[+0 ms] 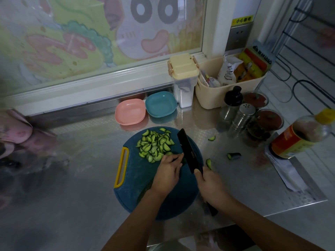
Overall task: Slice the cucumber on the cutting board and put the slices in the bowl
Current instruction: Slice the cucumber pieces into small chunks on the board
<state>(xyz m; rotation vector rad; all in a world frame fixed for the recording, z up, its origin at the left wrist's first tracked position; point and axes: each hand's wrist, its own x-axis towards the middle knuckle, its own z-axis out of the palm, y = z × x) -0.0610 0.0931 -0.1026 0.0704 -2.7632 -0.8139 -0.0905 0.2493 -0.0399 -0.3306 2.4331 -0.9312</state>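
At the centre of the frame, on the round blue cutting board, we are midway through slicing. Our left hand lies curled over what remains of the cucumber, pressing it down; only a dark green sliver shows between the fingertips and the blade, and a darker strip along the wrist may be more of it, though we cannot tell. Our right hand is wrapped firmly around the handle of the black knife, whose blade stands just beside the left fingers.

The heap of slices lies on the board's upper part, nothing yet in the pink bowl or the teal bowl above the board near the wall. So cutting seems nearly done and the transfer not begun.

To do this well, we should tuck the left fingertips back, since the stub is short and the blade close. We should let the blade fall straight, keeping slices even. Several pieces, such as the stray slice and the end piece, lie on the steel counter at right; slower strokes should keep the rest on the board.
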